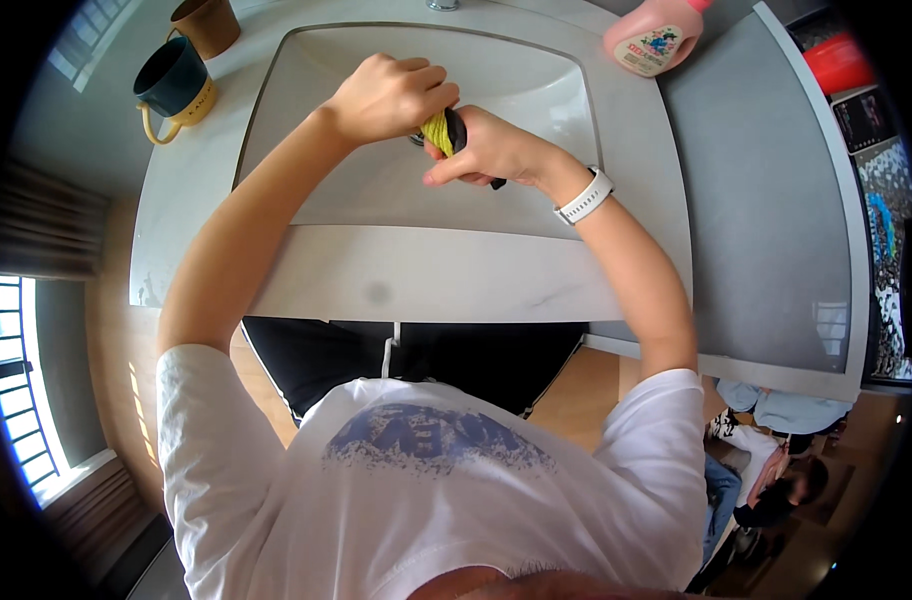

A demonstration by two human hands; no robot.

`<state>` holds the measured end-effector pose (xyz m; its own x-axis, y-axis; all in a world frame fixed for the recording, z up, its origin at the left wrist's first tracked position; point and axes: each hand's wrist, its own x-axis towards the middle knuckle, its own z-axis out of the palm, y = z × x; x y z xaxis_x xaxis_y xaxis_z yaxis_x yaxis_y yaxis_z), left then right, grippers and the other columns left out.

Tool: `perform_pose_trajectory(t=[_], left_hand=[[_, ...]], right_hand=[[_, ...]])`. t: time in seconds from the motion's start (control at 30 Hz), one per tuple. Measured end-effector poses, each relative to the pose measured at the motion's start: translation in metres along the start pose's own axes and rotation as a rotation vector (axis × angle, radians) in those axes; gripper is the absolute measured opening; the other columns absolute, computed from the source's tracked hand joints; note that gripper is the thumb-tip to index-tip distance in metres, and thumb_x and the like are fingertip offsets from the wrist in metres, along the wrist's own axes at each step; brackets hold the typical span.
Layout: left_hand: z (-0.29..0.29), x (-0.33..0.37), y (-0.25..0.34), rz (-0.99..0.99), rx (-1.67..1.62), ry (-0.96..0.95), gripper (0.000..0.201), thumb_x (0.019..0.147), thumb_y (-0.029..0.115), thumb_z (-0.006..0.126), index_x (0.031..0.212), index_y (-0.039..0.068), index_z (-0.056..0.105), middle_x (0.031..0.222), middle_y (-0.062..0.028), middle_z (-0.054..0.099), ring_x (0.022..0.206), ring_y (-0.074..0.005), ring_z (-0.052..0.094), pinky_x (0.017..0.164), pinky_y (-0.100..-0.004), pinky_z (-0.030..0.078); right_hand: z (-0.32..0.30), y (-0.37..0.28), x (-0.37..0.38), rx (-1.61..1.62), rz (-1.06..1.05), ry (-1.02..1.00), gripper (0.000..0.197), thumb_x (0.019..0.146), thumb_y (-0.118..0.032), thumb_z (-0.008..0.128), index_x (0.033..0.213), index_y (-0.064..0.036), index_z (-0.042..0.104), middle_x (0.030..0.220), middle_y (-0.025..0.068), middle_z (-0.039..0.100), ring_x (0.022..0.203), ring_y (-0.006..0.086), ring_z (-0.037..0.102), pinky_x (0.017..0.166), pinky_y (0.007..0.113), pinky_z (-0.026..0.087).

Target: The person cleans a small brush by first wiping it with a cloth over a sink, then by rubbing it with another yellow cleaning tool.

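Note:
Both my hands are closed on a twisted yellow and black cloth (437, 131) above the white sink (326, 190). My left hand (394, 98) makes a fist around its upper left end. Lower and to the right, my right hand (486, 148), with a white watch band (585, 197) on the wrist, grips the other part. A small dark end pokes out below the right fingers. Most of the cloth is hidden inside my hands, so its exact kind does not show.
Two mugs, one dark green and yellow (176, 85), one brown (207, 27), stand at the counter's far left. A pink bottle (656, 38) is at the far right, near the tap (442, 5). A grey panel (766, 220) borders the counter's right side. Another person (776, 490) appears at lower right.

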<state>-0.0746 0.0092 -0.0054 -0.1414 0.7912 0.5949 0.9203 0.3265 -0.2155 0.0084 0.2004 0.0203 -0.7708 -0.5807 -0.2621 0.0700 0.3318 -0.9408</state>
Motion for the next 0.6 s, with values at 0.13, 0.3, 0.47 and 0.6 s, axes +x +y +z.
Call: perform_pose_trajectory(t=[0.13,0.3,0.47,0.6], left_hand=[[0.011,0.019,0.013,-0.382,-0.015,-0.397,0.01,0.074,0.007,0.075,0.082,0.004,0.07,0.076,-0.0138,0.07,0.072,-0.0337,0.069,0.063,-0.04,0.055],[0.017,0.026,0.034,-0.834,-0.568,-0.455,0.013,0.08,0.01,0.07,0.074,0.002,0.061,0.063,-0.0112,0.058,0.06,-0.0244,0.06,0.056,-0.0378,0.049],[0.005,0.017,0.029,-1.094,-1.658,-0.65,0.029,0.085,0.011,0.065,0.068,0.011,0.043,0.057,0.0028,0.038,0.048,-0.0095,0.031,0.043,-0.0276,0.026],[0.004,0.017,0.025,-1.098,-1.836,-0.635,0.031,0.089,0.015,0.067,0.075,0.016,0.04,0.059,0.0075,0.032,0.05,-0.0039,0.022,0.044,-0.0241,0.015]], right_hand=[[-0.014,0.025,0.014,-0.661,-0.166,0.444,0.014,0.078,-0.008,0.072,0.085,-0.0034,0.06,0.065,0.0088,0.06,0.061,0.0239,0.06,0.059,0.037,0.047],[-0.036,0.025,0.016,-1.342,-0.22,0.63,0.014,0.073,0.0,0.07,0.08,-0.0068,0.06,0.063,0.0125,0.064,0.06,0.0346,0.064,0.055,0.044,0.05],[-0.045,0.035,0.025,-1.414,-0.571,0.652,0.021,0.072,-0.005,0.074,0.082,-0.0092,0.055,0.06,0.0069,0.063,0.055,0.0294,0.062,0.046,0.04,0.045],[-0.046,0.036,0.025,-1.446,-0.682,0.768,0.029,0.073,-0.014,0.08,0.085,-0.0091,0.055,0.062,0.0059,0.064,0.057,0.0288,0.064,0.046,0.038,0.046]])
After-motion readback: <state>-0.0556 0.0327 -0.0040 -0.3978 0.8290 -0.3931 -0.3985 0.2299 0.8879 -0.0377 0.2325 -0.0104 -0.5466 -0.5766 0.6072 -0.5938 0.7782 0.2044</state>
